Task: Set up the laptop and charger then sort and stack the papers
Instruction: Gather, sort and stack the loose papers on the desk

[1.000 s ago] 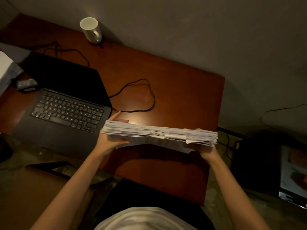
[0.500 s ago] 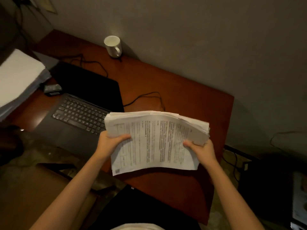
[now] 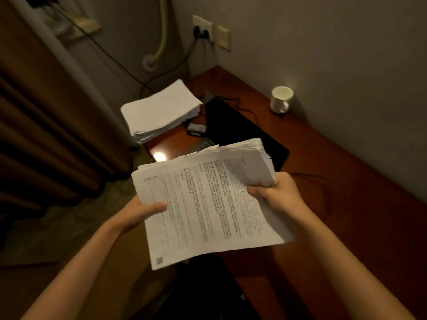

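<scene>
Papers (image 3: 208, 204) gripped by left hand (image 3: 141, 212) and right hand (image 3: 278, 192); laptop (image 3: 242, 135) open, I judge stacking onto pile (image 3: 159, 112) left

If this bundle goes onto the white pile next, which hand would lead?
Probably the left hand: it grips the printed paper bundle on the side nearer the white paper stack. The right hand grips the far edge.

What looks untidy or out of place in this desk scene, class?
The held bundle of printed papers is uneven: its sheets are fanned and its top edges ragged between the left hand and right hand. The white paper stack overhangs the desk corner.
</scene>
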A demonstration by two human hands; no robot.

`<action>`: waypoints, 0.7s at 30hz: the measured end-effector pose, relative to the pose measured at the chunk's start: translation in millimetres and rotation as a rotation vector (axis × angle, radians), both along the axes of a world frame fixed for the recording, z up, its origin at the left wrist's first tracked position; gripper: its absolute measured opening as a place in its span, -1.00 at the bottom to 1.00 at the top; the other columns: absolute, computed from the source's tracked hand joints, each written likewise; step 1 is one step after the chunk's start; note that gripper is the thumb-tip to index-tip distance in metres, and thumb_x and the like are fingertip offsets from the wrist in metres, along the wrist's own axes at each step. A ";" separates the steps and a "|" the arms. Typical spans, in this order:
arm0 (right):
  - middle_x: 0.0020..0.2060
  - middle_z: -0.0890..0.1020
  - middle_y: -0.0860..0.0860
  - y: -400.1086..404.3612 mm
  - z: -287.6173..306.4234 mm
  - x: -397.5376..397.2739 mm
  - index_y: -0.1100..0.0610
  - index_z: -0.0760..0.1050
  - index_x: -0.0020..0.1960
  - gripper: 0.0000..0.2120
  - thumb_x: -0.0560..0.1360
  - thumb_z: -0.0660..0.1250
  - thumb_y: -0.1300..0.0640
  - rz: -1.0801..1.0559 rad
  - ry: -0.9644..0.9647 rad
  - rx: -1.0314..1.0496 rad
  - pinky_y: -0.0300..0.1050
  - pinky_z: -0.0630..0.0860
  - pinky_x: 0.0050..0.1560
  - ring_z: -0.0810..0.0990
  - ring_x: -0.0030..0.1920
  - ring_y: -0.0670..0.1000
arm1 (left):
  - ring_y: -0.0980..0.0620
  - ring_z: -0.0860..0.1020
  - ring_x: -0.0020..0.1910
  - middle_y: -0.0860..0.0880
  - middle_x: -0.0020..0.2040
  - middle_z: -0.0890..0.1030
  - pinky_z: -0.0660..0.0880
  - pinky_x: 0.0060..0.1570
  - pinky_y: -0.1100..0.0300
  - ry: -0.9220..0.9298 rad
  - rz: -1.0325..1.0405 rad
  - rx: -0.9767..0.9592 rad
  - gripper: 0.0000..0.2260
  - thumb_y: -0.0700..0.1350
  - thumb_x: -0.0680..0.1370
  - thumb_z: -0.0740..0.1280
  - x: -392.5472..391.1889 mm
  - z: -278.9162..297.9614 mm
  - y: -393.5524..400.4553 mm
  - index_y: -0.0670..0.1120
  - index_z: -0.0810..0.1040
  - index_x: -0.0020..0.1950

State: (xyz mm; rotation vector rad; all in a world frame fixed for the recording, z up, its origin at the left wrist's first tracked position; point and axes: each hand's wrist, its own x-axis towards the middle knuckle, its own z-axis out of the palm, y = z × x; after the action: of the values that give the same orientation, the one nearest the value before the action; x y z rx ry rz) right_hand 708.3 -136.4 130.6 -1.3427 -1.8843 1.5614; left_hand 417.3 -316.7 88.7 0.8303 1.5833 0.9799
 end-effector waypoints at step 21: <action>-0.08 0.52 -0.06 211.0 -31.5 -435.0 0.11 0.46 0.08 -0.58 0.36 0.50 -0.07 -0.037 -0.408 0.041 -0.14 0.49 -0.17 0.52 -0.10 -0.03 | -0.24 0.51 0.26 -0.22 0.28 0.52 0.45 0.16 -0.30 -0.396 0.471 0.082 -0.33 -0.06 0.31 0.57 -350.0 -60.4 148.5 -0.14 0.40 0.34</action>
State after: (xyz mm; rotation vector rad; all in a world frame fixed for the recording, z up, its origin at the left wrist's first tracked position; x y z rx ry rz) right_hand 273.3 74.6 99.1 -1.7726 -2.0891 1.2948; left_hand 67.3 -168.2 28.3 0.2841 1.4194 1.4525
